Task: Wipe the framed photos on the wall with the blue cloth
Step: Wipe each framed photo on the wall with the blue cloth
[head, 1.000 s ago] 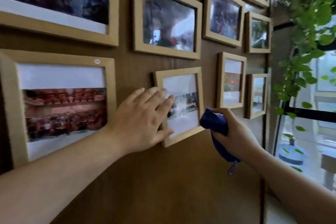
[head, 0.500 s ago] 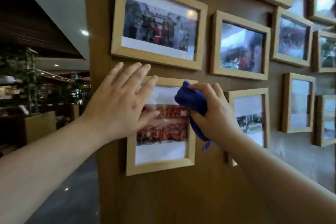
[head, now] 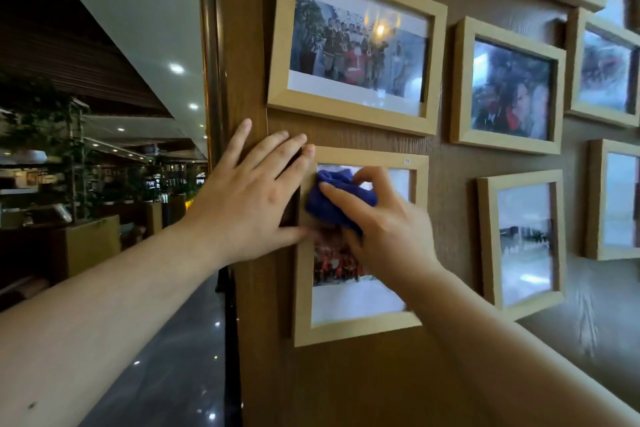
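Currently the right hand (head: 388, 236) is clamped on the bunched blue cloth (head: 332, 199), thumb and fingers closed around it, and presses it against the glass of the lower-left frame (head: 360, 329). The cloth covers the upper-left part of that photo, at roughly 10 o'clock from the frame's centre. Bunching the cloth probably gives a firm pad and keeps loose ends off the glass.

The left hand (head: 249, 204) holds nothing. Its fingers are spread flat, with the palm on the wall panel (head: 346, 392) and the fingertips and thumb touching the frame's left edge. This placement likely braces the frame so that it does not swing or shift under the wiping pressure.

The wall panel is brown with a wood grain and ends at a vertical corner at 9 o'clock from the hands. A larger frame (head: 353, 42) hangs at 12 o'clock, just above the frame being wiped. Further frames hang at 1 to 3 o'clock. Beyond the corner, at 9 o'clock, a dim hall is visible with recessed ceiling lights (head: 176, 68), potted plants (head: 69, 156) and a glossy floor (head: 166, 374).
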`<state>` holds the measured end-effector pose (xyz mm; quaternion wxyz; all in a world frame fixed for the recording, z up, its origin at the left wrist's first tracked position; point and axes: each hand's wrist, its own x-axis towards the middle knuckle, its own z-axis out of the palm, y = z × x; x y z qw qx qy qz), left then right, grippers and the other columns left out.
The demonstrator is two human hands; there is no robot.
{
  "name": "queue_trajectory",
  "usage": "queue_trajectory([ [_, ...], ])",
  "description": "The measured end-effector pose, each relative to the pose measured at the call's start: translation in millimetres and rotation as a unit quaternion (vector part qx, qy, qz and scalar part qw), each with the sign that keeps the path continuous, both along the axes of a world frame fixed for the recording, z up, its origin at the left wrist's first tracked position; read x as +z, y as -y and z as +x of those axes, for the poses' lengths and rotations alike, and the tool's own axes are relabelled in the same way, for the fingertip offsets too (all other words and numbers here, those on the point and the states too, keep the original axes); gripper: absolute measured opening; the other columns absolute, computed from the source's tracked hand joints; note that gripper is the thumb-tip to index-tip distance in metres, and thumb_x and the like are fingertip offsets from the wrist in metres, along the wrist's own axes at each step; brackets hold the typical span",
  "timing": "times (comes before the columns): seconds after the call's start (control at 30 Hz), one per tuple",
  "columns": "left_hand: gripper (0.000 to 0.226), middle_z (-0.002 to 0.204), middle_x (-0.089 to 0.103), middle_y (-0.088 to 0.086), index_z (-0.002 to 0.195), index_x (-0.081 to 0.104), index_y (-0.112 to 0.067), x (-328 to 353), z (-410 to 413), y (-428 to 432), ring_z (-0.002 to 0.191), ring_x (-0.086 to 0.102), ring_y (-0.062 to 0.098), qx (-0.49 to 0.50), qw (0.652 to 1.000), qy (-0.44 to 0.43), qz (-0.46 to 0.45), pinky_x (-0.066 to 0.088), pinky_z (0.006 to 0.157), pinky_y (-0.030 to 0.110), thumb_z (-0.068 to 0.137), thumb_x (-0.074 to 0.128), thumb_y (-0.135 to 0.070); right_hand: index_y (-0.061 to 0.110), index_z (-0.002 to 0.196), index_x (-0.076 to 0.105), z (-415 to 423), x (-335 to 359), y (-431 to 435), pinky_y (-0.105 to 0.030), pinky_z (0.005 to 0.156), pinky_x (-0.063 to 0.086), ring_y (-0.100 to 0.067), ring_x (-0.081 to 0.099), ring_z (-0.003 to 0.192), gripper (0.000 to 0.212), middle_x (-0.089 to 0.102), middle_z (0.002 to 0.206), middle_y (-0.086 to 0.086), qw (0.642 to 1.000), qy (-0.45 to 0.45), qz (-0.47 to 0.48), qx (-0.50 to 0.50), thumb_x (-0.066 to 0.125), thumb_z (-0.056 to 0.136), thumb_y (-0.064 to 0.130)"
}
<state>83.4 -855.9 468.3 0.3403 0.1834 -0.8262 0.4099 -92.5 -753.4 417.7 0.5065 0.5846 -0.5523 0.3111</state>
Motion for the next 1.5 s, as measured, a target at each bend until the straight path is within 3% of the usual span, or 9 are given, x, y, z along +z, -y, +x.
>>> queue_trajectory([
  [0.1, 0.103, 0.155, 0.028, 0.011, 0.147, 0.022, -0.012, 1, 0, 4, 0.144, 0.021, 0.025, -0.012, 1.000, -0.001, -0.004, 0.005, 0.117, 0.057, 0.073, 0.032, -0.082, 0.022, 0.124, 0.057, -31, -4, -16, -0.033, 0.045, 0.049, -0.026, 0.058, 0.071, 0.040, 0.052, 0.119, -0.013, 0.999, 0.024, -0.002, -0.046, 0.055, 0.084, 0.028],
  [0.27, 0.101, 0.155, 0.029, 0.011, 0.147, 0.024, -0.012, -1, -1, 8, 0.144, 0.021, 0.026, -0.029, 1.000, -0.003, -0.010, 0.005, 0.116, 0.058, 0.073, 0.033, -0.080, 0.017, 0.119, 0.061, -55, -6, -29, -0.029, 0.049, 0.043, -0.030, 0.058, 0.070, 0.042, 0.054, 0.114, -0.014, 0.990, 0.080, -0.034, -0.114, 0.068, 0.078, 0.021],
  [0.53, 0.099, 0.153, 0.032, 0.013, 0.146, 0.026, -0.011, -1, -1, 9, 0.143, 0.024, 0.027, -0.046, 0.999, -0.011, -0.021, 0.005, 0.116, 0.058, 0.074, 0.044, -0.077, 0.020, 0.121, 0.058, 0, -6, -3, -0.033, 0.045, 0.050, -0.025, 0.058, 0.070, 0.040, 0.053, 0.118, -0.014, 0.999, -0.004, 0.028, -0.015, 0.053, 0.083, 0.033],
  [0.73, 0.098, 0.153, 0.032, 0.014, 0.146, 0.026, -0.010, -1, -1, 9, 0.142, 0.025, 0.028, -0.040, 0.999, -0.008, -0.026, 0.006, 0.116, 0.059, 0.075, 0.036, -0.078, 0.017, 0.113, 0.063, -39, -29, -33, -0.029, 0.043, 0.047, -0.027, 0.061, 0.071, 0.040, 0.057, 0.111, -0.012, 0.991, 0.045, 0.020, -0.123, 0.074, 0.074, 0.022],
  [0.97, 0.099, 0.151, 0.036, 0.017, 0.145, 0.028, -0.008, 0, 0, 10, 0.141, 0.029, 0.031, -0.047, 0.998, -0.011, -0.035, 0.008, 0.115, 0.060, 0.073, 0.041, -0.075, 0.021, 0.124, 0.049, 2, -50, -12, -0.031, 0.051, 0.051, -0.022, 0.059, 0.082, 0.040, 0.054, 0.116, -0.012, 0.990, -0.069, 0.104, -0.058, 0.056, 0.086, 0.029],
  [1.23, 0.100, 0.151, 0.035, 0.017, 0.145, 0.028, -0.008, -1, 0, 10, 0.141, 0.027, 0.031, -0.054, 0.998, -0.013, -0.036, 0.006, 0.115, 0.060, 0.071, 0.047, -0.073, 0.018, 0.114, 0.060, -35, -71, -37, -0.033, 0.047, 0.053, -0.028, 0.063, 0.080, 0.041, 0.056, 0.112, -0.011, 0.988, 0.039, 0.077, -0.127, 0.071, 0.075, 0.023],
  [1.33, 0.101, 0.151, 0.034, 0.017, 0.145, 0.027, -0.008, -2, -1, 9, 0.141, 0.026, 0.031, -0.051, 0.998, -0.012, -0.036, 0.005, 0.116, 0.060, 0.071, 0.049, -0.073, 0.022, 0.120, 0.054, -12, -76, -31, -0.033, 0.055, 0.055, -0.025, 0.062, 0.086, 0.043, 0.053, 0.119, -0.009, 0.986, -0.016, 0.139, -0.094, 0.065, 0.079, 0.028],
  [1.5, 0.100, 0.151, 0.034, 0.017, 0.145, 0.027, -0.008, -1, -1, 9, 0.141, 0.026, 0.032, -0.057, 0.998, -0.011, -0.039, 0.004, 0.116, 0.060, 0.072, 0.049, -0.073, 0.025, 0.125, 0.046, 2, -89, -23, -0.035, 0.051, 0.054, -0.026, 0.060, 0.090, 0.042, 0.053, 0.120, -0.011, 0.970, -0.073, 0.222, -0.069, 0.053, 0.084, 0.027],
])
